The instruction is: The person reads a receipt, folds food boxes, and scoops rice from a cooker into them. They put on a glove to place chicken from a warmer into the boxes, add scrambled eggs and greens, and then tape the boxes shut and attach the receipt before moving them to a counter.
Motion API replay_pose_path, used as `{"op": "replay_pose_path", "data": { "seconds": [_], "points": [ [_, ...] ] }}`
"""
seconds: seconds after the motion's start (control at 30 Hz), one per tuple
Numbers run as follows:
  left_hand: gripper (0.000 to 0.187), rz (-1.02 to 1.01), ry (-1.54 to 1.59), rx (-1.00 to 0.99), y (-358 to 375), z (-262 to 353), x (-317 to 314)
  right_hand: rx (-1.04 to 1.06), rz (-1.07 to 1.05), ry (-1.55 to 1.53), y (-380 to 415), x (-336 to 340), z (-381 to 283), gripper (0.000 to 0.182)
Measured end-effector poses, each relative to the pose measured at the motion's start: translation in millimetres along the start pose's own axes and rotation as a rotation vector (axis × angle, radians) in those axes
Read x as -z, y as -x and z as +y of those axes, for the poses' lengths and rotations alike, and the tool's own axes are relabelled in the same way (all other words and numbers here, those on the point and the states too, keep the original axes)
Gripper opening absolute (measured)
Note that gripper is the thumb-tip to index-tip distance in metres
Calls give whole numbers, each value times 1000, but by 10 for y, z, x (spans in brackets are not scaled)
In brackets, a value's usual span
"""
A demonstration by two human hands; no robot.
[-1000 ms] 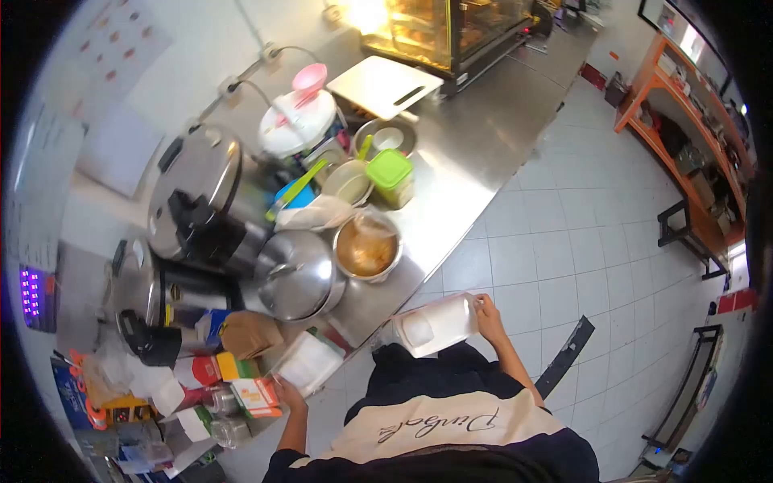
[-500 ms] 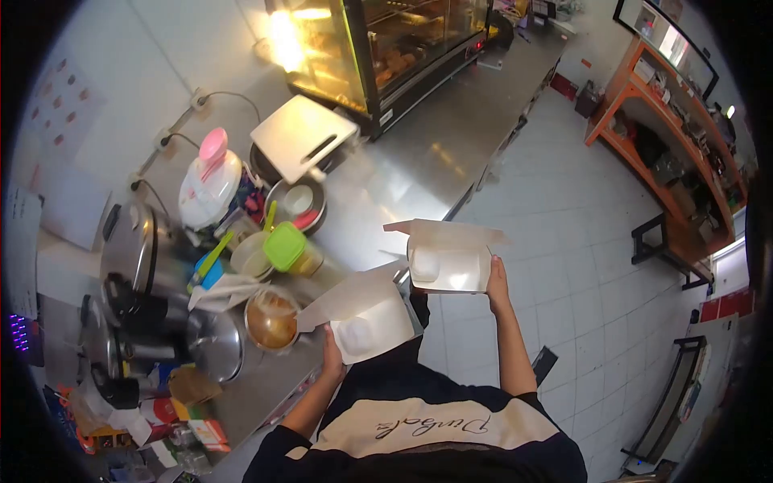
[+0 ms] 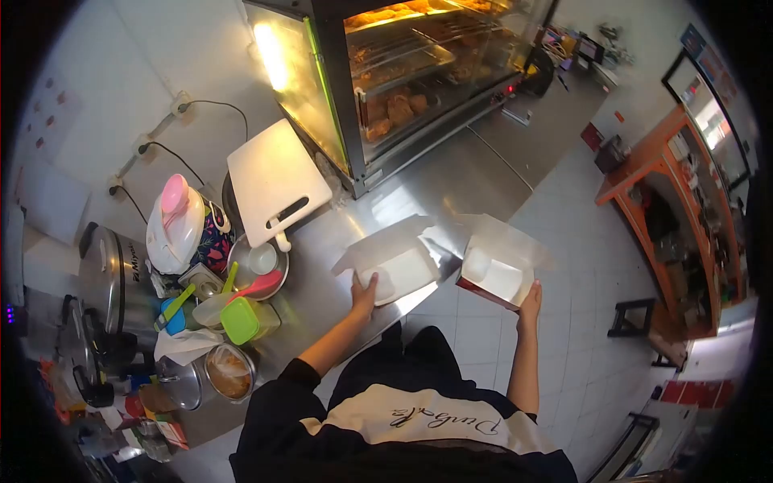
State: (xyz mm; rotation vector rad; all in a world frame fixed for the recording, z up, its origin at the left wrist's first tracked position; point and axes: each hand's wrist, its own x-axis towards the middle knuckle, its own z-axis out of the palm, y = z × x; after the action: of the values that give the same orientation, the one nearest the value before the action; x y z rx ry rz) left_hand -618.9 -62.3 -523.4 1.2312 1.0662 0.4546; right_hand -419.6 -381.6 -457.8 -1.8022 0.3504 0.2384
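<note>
My left hand (image 3: 365, 295) is closed on the near left side of an open white paper takeaway box (image 3: 411, 270), above the counter's front edge. A pale rounded lump (image 3: 375, 283) sits in its left end; I cannot make out what it is. A second takeaway box (image 3: 506, 280), with a dark red outer side, is in my right hand (image 3: 529, 306), gripped at its right edge above the floor. Its lid stands up, and a similar white lump (image 3: 477, 264) lies in its left part. The two boxes are slightly apart.
Ahead on the steel counter (image 3: 326, 241) stands a lit glass food warmer (image 3: 435, 72) holding fried pieces. Left of it are a white cutting board (image 3: 276, 179), a green-lidded container (image 3: 240, 322), a bowl of brown food (image 3: 231, 372) and steel pots (image 3: 113, 274). Orange shelves (image 3: 668, 209) are at right.
Both boxes have moved to the right in view, the left one also up over the counter. My view has shifted toward the food warmer, which now shows larger.
</note>
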Motion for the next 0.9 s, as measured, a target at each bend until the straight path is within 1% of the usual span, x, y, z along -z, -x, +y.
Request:
{"op": "replay_pose_path", "data": {
  "seconds": [0.03,0.1,0.13,0.17,0.2,0.23,0.27,0.3,0.37,0.4,0.47,0.5,0.53,0.57,0.63,0.67,0.7,0.73,0.77,0.8,0.83,0.9],
  "points": [
    [47,9,-19,-42,-219,-90,-179,24,18,24,-286,-35,-28,52],
    [40,74,-294,-21,-465,-48,-435,73,41,78,-879,-159,-97,52],
    [38,112,-432,5,-581,-95,-529,45,57,85,-1191,-246,-157,51],
    [37,204,-259,51,-782,-214,-518,55,25,83,-1461,-301,-190,52],
    [37,300,-84,85,-1126,-472,-398,67,-12,76,-1659,-411,-352,52],
    [37,376,-67,33,-1228,-266,-323,86,-51,59,-1905,-580,-532,53],
    [38,451,-54,-22,-1319,-36,-249,138,-78,84,-2309,-700,-507,55],
    [40,501,-212,-140,-1233,528,-205,189,-150,132,-2620,-815,-573,55],
    [40,471,-772,-591,-1505,793,-92,281,-282,233,-3058,-1065,-715,56],
    [39,427,-1064,-800,-1608,890,-65,365,-249,320,-3187,-1210,-809,54],
    [38,373,-1082,-666,-1847,940,-134,540,-174,490,-3312,-1406,-1047,50],
    [37,344,-1082,-595,-1914,930,-192,694,-119,463,-3273,-1472,-1213,46],
    [29,414,-1023,-556,-1886,972,-252,846,-65,431,-3075,-1534,-1455,42],
    [27,448,-937,-551,-1800,970,-281,993,-7,388,-2838,-1599,-1678,37],
    [25,504,-776,-563,-1595,990,-319,781,-384,313,-2321,-1699,-2037,31],
    [22,606,-691,-572,-1388,1051,-412,661,-559,273,-2109,-1760,-2091,29],
    [22,655,-575,-553,-1177,1120,-511,894,-629,338,-2003,-1893,-1963,26],
    [22,701,-458,-533,-963,1183,-613,940,-812,245,-1772,-2045,-1881,22],
    [22,743,-339,-508,-769,1224,-689,1057,-1014,179,-1310,-2126,-2083,18],
    [20,711,-276,-546,-612,1240,-729,867,-1231,315,-1043,-2203,-2022,18],
    [20,676,-262,-535,-436,1325,-790,889,-1362,338,-723,-2257,-2074,18],
    [19,610,-226,-522,-89,1577,-933,842,-1562,499,-325,-2438,-1983,16]
  ]
}}
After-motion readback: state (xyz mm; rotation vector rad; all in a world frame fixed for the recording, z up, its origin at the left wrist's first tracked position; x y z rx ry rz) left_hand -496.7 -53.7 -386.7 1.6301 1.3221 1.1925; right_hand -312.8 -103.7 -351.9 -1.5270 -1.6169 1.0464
